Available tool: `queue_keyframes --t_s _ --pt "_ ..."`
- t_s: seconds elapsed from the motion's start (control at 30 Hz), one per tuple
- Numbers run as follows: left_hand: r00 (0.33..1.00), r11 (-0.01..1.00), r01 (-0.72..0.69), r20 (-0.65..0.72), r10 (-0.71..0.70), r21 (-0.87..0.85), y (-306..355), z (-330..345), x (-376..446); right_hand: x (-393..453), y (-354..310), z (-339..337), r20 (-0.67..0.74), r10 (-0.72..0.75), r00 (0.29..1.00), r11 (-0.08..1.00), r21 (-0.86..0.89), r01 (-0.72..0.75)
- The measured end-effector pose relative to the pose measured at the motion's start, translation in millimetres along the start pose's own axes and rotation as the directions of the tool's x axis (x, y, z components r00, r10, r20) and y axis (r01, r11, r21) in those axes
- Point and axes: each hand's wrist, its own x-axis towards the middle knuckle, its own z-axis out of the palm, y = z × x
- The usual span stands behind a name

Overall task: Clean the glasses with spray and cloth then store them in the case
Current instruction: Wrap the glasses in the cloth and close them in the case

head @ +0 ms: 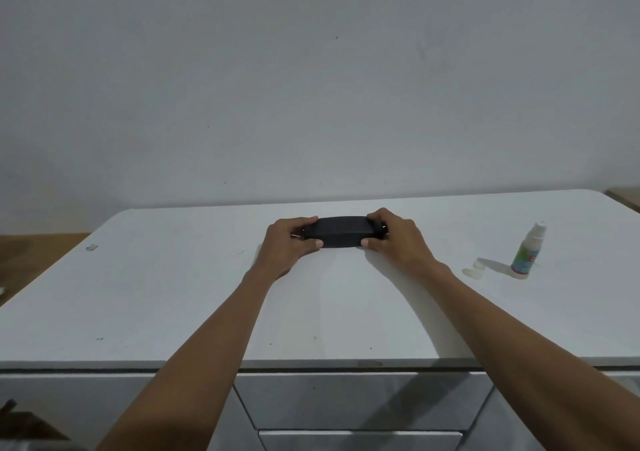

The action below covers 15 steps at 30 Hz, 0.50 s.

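Note:
A black glasses case (341, 231) lies shut on the white tabletop (173, 277), a little beyond the middle. My left hand (289, 246) grips its left end and my right hand (393, 237) grips its right end, thumbs on the near side. The glasses and the cloth are not in view. A small spray bottle (527, 249) with a green and blue label stands upright at the right, and its clear cap (476, 267) lies on the table just left of it.
A pale wall rises right behind the table's far edge. Drawer fronts (360, 402) run below the near edge. A small dark mark (91, 247) shows on the left part of the tabletop. Wooden floor (31, 246) is visible at the left.

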Motion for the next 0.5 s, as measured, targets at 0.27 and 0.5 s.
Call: queue_keyframes --t_s 0.27,0.5 --pt "0.996 0.991 0.056 -0.06 -0.063 -0.119 0 6 54 57 0 8 -0.033 0.055 0.998 0.998 0.037 -0.054" --pt "0.995 0.992 -0.005 -0.097 0.017 0.124 -13 5 89 92 4 22 -0.046 0.058 0.997 0.998 0.029 -0.056"
